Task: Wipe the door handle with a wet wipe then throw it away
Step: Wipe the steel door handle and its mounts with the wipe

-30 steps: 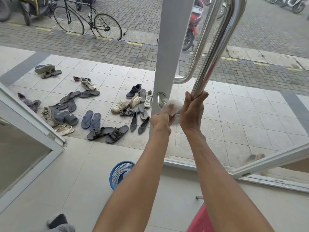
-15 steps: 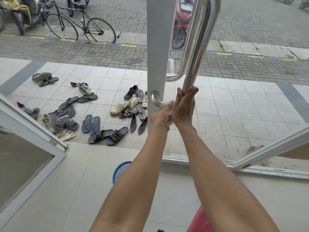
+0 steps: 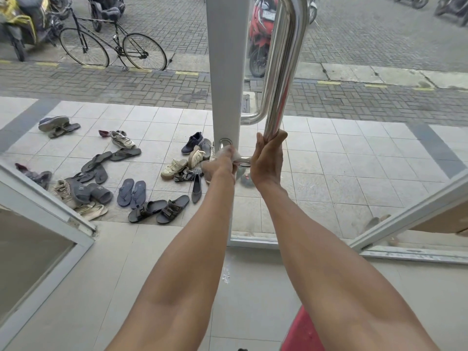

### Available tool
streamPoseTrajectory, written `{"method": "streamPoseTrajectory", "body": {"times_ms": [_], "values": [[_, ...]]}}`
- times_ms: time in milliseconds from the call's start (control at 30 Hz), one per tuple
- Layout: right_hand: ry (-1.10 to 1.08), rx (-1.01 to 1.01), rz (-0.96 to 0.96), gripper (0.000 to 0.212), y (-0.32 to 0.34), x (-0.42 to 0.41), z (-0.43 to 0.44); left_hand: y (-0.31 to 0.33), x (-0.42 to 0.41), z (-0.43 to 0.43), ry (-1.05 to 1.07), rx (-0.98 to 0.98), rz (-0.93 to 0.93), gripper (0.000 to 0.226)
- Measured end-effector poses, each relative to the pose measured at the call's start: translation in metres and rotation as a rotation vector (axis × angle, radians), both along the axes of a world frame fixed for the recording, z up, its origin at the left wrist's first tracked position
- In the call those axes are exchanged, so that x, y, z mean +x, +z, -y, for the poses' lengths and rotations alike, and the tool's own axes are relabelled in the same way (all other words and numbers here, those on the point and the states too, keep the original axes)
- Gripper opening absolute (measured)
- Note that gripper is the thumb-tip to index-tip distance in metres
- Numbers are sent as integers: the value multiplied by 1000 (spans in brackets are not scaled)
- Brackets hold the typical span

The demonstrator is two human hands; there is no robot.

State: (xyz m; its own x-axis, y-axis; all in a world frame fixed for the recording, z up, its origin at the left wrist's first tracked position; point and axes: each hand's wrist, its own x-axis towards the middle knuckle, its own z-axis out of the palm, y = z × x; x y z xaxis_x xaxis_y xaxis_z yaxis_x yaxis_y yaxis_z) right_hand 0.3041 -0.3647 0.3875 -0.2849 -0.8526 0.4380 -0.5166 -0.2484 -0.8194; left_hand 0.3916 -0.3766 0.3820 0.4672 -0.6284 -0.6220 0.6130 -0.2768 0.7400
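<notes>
- The door handle [image 3: 284, 72], a polished steel tube, ran upright through the upper centre of the frame, just right of the white door stile [image 3: 225, 72].
- The right hand [image 3: 267, 158] was at centre frame, its fingers wrapped round the lower end of the upright tube.
- The left hand [image 3: 219, 165] was just left of the right hand, at the handle's lower horizontal leg, close to where that leg meets the stile.
- The left hand pinched the wet wipe [image 3: 235, 155] against this lower leg. The wipe showed only as a small, blurred white patch between the fingers and the steel; most of it was hidden by the hand.
- Both forearms reached up from the bottom edge of the frame to the handle.
- A scatter of shoes and sandals [image 3: 141, 188] lay on the tiled floor at centre left.
- A bicycle [image 3: 114, 46] stood on the paving at upper left.
- A red motorcycle [image 3: 258, 34] was visible through the glass, between the stile and the handle.
</notes>
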Motion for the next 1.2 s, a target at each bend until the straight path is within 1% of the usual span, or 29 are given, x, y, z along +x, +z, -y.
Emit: {"method": "streamPoseTrajectory", "body": {"times_ms": [100, 200, 233, 300, 367, 400, 500, 600, 700, 800, 867, 967, 1133, 1167, 1200], "values": [[-22, 37, 5, 18, 0, 1, 1, 2, -11, -7, -118, 17, -31, 66], [-25, 84, 29, 20, 3, 3, -1, 6, -19, -18, -263, 39, -44, 52], [-22, 99, 29, 21, 2, 2, -1, 6, -19, -19, -271, 46, -39, 48], [-4, 111, 33, 21, 4, 1, -3, 8, -12, -16, -243, 32, -41, 43], [12, 126, 34, 22, 8, -1, -5, 11, -4, -13, -206, 22, -36, 48], [17, 137, 25, 22, 9, -1, -6, 13, 0, -11, -154, 37, -8, 53], [26, 157, 13, 23, 10, -1, -6, 14, 1, -9, -22, 127, 158, 65], [39, 149, 6, 22, 11, -3, -7, 15, -12, -8, 16, 129, 302, 57], [40, 147, -9, 20, 9, -6, -6, 14, -28, -11, -42, 139, 352, 54], [19, 151, -6, 21, 7, -4, -4, 13, -35, -19, -85, 178, 329, 63], [29, 142, 3, 21, 6, -2, -6, 10, -30, -22, -126, 159, 296, 68], [35, 133, -3, 18, 7, -2, -7, 10, -14, -16, -195, 102, 190, 75], [28, 142, -16, 21, 9, -3, -6, 10, 5, -11, -91, 128, 209, 80], [20, 144, -18, 20, 7, -3, -6, 7, 5, -9, -85, 118, 186, 81], [11, 147, -17, 19, 6, -2, -6, 4, 2, -8, -89, 89, 118, 78]]}}
